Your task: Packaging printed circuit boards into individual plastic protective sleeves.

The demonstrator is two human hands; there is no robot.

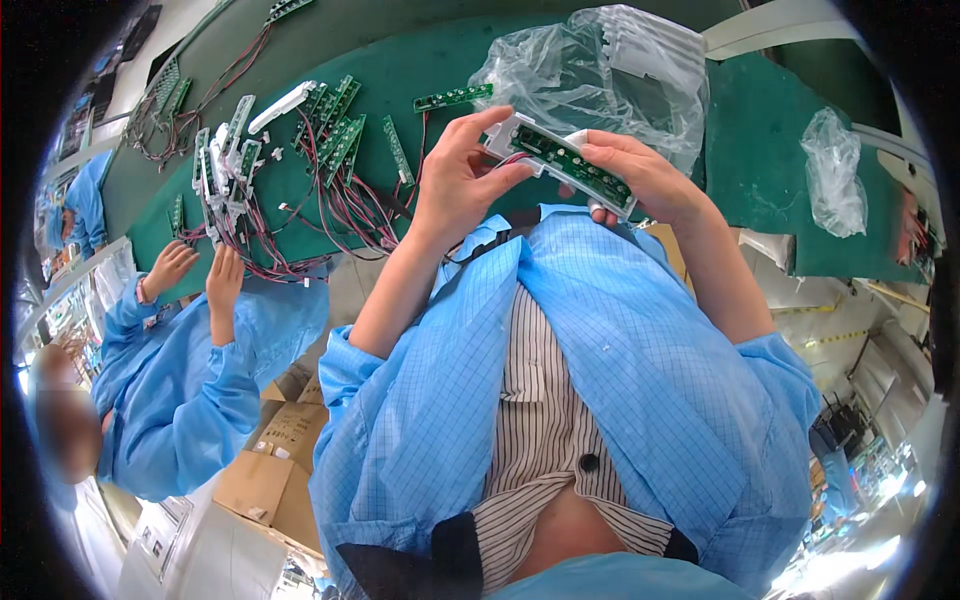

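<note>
Between my hands is a narrow green circuit board (572, 160) lying in a white plastic housing (503, 131), held tilted above the table's near edge. My left hand (458, 178) grips the housing's left end, thumb below and fingers above, beside a few red and dark wires. At the other end, my right hand (648, 178) is closed on the same piece, its thumb on the board and fingertips showing underneath. A loose circuit board (453, 98) lies just beyond my left hand, and another board (397, 150) with wires rests to its left.
A clear plastic bag (600, 75) lies behind my hands, a smaller plastic bag (834, 172) at the right. Wired boards (335, 130) and white housings (230, 165) are heaped on the green table (420, 45). At left, a co-worker's hands (222, 285) reach to the heap. Cardboard boxes (265, 485) stand below.
</note>
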